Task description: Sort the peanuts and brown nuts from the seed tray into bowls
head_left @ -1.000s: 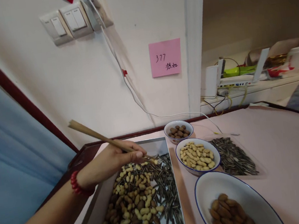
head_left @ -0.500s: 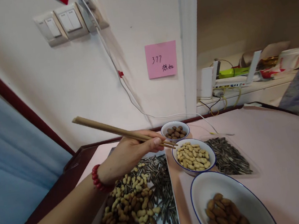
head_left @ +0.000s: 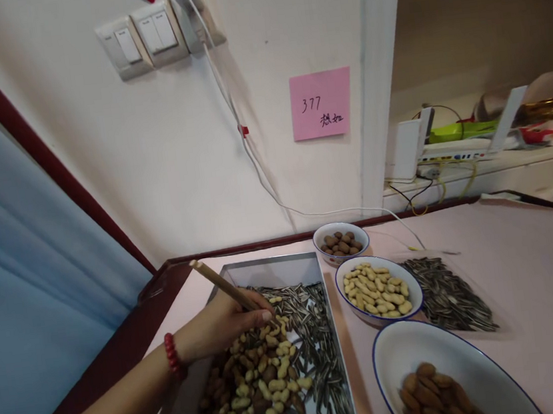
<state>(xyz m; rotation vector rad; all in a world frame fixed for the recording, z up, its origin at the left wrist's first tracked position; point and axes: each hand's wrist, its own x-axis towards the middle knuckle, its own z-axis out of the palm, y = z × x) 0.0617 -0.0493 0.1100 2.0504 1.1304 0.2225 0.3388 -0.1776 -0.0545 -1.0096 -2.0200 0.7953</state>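
Observation:
My left hand (head_left: 220,325), with a red bead bracelet at the wrist, grips a pair of wooden chopsticks (head_left: 223,285). Their tips point down into the metal tray (head_left: 274,271), among a mix of peanuts, sunflower seeds and dark nuts (head_left: 270,365). To the right of the tray stands a blue-rimmed bowl of peanuts (head_left: 378,288). My right hand is out of view.
A small bowl of brown nuts (head_left: 341,242) stands behind the peanut bowl. A large white bowl with almonds (head_left: 444,381) sits at the front right. A heap of sunflower seeds (head_left: 448,293) lies on the pink table. A white cable (head_left: 275,194) hangs from the wall sockets.
My left hand swung the chopsticks from the tray over to the peanut bowl, then came back down into the tray's mix.

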